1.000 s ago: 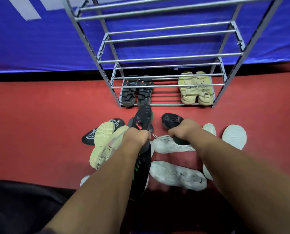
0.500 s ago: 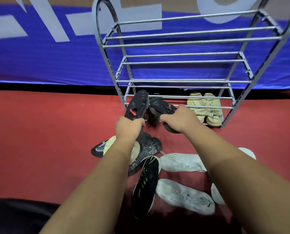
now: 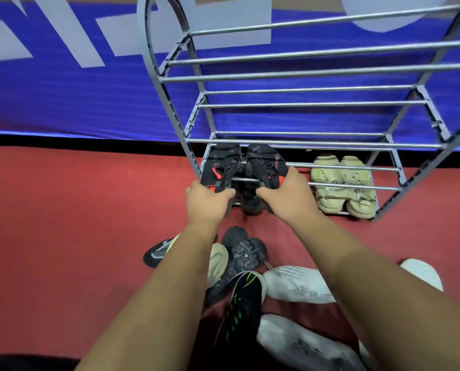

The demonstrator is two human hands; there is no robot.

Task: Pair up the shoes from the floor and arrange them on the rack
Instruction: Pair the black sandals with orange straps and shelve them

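Observation:
My left hand point(image 3: 207, 202) grips the heel of a black shoe with red marks point(image 3: 221, 164). My right hand point(image 3: 287, 199) grips its matching black shoe point(image 3: 266, 164). Both shoes lie side by side, toes pointing away, on the bars of a low tier at the left end of the grey metal rack point(image 3: 304, 141). Under them, on the bottom tier, dark shoes point(image 3: 250, 206) show partly. A pale yellow pair point(image 3: 341, 183) stands at the bottom right of the rack.
On the red floor near me lie a black shoe with green marks point(image 3: 239, 311), two white shoes point(image 3: 296, 287), a black shoe sole-up point(image 3: 241, 263), a cream shoe point(image 3: 219, 259) and a black knit shoe point(image 3: 156, 253). A blue banner point(image 3: 62, 103) hangs behind the rack.
Both hands lifted the two black shoes from the floor pile and carried them forward onto the rack's low left tier. The camera moved closer to the rack.

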